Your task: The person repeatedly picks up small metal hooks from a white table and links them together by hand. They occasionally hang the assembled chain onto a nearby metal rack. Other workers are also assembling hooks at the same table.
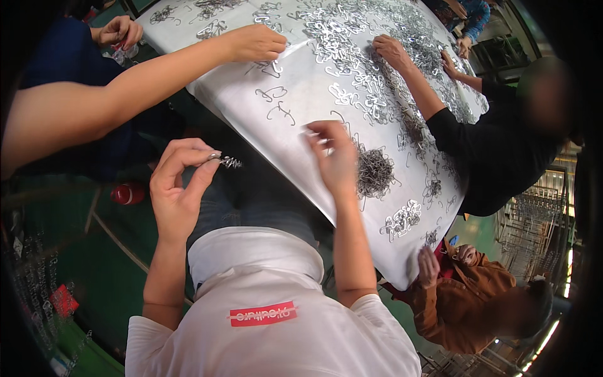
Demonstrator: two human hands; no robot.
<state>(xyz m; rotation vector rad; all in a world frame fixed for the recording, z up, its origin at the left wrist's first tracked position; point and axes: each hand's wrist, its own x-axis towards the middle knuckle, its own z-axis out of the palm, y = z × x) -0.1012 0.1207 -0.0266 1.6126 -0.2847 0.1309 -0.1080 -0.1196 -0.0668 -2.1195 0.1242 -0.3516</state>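
My left hand [179, 179] is pinched, thumb against fingers, around a small bunch of wire hooks [232, 162] whose ends stick out to the right. It is off the table's near edge, above my lap. My right hand [335, 157] hovers over the near edge of the white table [286, 160], its fingers curled and smeared by motion; whether anything is in them I cannot make out. Just right of it lies a dark heap of wire hooks [375, 173]. A few loose hooks [279, 113] lie on the table beyond its fingertips.
Shiny metal hooks [352, 56] cover much of the far table, and a smaller pile [402, 220] lies near the right corner. A co-worker's arm [157, 78] reaches in from the left. Other people's hands [392, 50] work across the table. A red round object [127, 193] is low at left.
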